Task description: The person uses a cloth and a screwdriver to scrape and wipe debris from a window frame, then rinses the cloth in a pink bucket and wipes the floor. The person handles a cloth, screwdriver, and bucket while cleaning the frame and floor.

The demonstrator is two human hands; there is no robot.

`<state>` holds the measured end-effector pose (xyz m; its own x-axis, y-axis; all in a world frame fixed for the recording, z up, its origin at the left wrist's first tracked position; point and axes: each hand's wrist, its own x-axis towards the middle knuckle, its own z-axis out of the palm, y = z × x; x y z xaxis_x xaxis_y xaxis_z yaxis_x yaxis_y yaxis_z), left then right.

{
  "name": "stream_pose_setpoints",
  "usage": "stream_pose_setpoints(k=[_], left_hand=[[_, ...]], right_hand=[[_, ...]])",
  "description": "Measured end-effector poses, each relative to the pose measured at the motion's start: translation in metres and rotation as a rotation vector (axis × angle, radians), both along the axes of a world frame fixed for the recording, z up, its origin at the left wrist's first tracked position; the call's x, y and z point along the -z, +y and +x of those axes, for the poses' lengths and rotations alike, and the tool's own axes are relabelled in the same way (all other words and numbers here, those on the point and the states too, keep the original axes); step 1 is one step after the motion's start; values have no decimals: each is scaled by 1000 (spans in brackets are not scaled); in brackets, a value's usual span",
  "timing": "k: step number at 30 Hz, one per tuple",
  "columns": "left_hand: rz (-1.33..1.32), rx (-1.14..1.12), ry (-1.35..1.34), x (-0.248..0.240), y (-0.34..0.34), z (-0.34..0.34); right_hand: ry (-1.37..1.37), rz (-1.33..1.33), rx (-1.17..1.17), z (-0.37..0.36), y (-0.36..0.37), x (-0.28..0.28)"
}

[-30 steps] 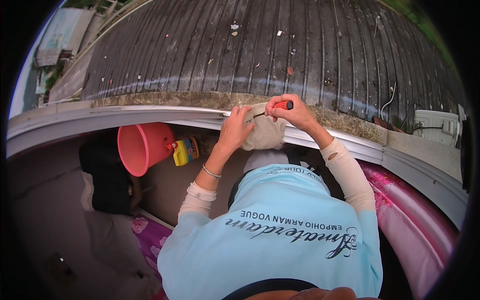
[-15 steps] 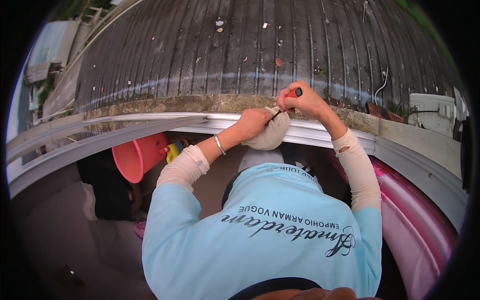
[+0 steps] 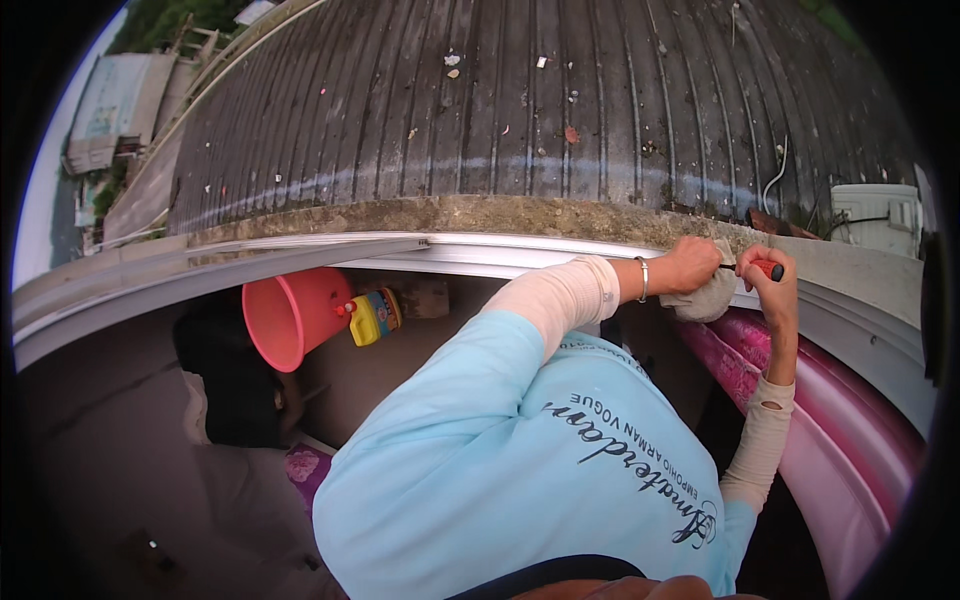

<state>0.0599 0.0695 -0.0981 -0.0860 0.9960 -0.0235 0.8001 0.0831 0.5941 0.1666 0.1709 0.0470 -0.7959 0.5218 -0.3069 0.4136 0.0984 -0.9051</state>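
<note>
Right grip (image 3: 775, 290) is closed around the red-and-black handle (image 3: 766, 268) of a thin tool, fingers wrapped, no visible gap; its dark shaft points left, straight at the other hand. Left grip (image 3: 692, 268) sits just beside it, fingers curled onto a bunched beige cloth (image 3: 703, 300), which hangs below and between the two hands. Shaft end meets the cloth near the left fingertips; exact tip hidden. Main risk, my read: tip skids off the cloth or the hard edge under it and jabs the left fingers, since the force line runs right at them. Second: cloth bunches or snags on the shaft and pulls loose. Third: a slack right grip drops the tool over the far side (both hands are at the sill, left arm reaching across the body, so not much balance to spare). Outward from there: white window track (image 3: 500, 248) runs off left of the grips; mossy concrete ledge (image 3: 430, 213) just beyond it; corrugated roof (image 3: 450, 130) past that, littered. Below and right of the grips, shiny pink fabric (image 3: 840, 440), close enough to catch drips. Well left, yellow jug (image 3: 375, 318) next to a pink bucket (image 3: 310, 300).
</note>
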Motion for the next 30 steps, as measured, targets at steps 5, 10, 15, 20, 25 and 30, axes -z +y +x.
stream_pose_setpoints(k=[5, 10, 15, 20, 25, 30], left_hand=[[55, -85, -180, 0, -6, -6], [31, -207, -264, -56, -112, -65], [-136, -392, -220, -91, -216, -131], [-313, -316, -57, -93, -269, -164], [-201, -272, -58, -68, -266, -165], [-16, -99, 172, -27, -244, -161]], right_hand=[[-33, 89, -53, 0, -22, -6], [173, 155, -304, -38, -101, -22], [469, 110, -444, -81, -189, 5], [606, 292, -510, -129, -243, 20], [600, 409, -576, -146, -261, 36], [538, 495, -526, -137, -264, 42]])
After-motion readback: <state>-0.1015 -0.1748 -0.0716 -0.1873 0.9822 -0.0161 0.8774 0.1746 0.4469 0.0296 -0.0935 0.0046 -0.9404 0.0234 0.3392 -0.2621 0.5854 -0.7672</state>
